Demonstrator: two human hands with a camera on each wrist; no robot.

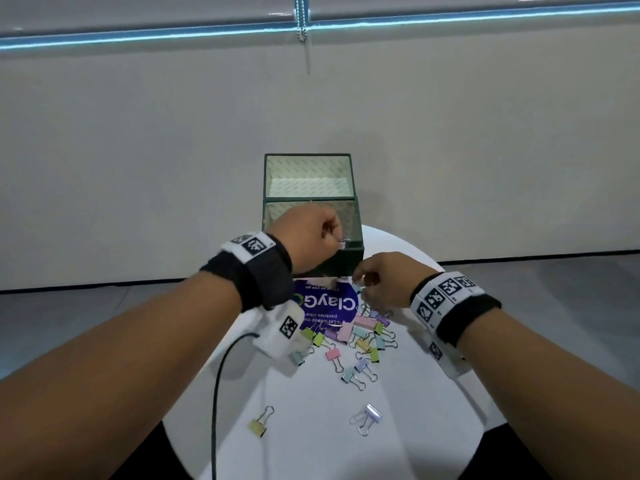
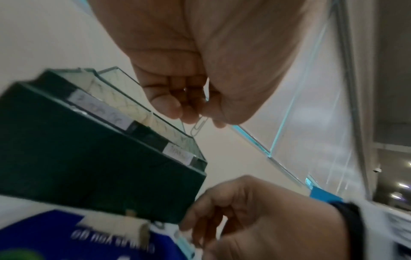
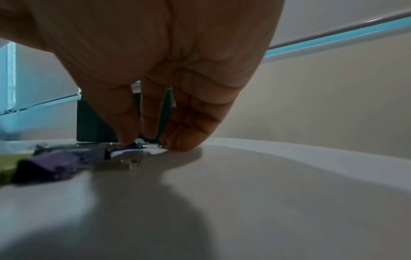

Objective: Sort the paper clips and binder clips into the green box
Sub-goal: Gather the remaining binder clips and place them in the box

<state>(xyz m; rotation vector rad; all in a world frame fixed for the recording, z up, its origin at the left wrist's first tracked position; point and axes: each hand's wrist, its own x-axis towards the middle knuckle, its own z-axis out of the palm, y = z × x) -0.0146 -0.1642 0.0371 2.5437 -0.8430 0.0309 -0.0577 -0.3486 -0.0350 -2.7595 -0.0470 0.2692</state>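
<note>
A dark green box [image 1: 346, 261] with two open compartments stands at the far side of the round white table [image 1: 311, 445]. My left hand [image 1: 337, 237] hovers over the near compartment and pinches a silver paper clip [image 2: 198, 126] between thumb and fingers, just above the box rim [image 2: 155, 116]. My right hand [image 1: 358, 284] reaches down to the table by the box's front right corner. There its thumb and forefinger [image 3: 131, 139] pinch a small teal binder clip [image 3: 139, 140]. Several pastel binder clips [image 1: 360, 337] lie piled in front of the box.
A blue printed sticker [image 1: 325, 303] lies on the table under the pile's far edge. A yellow binder clip [image 1: 260, 422] and a pale lilac one [image 1: 369, 415] lie apart near the front. A black cable [image 1: 221, 375] hangs from my left wrist.
</note>
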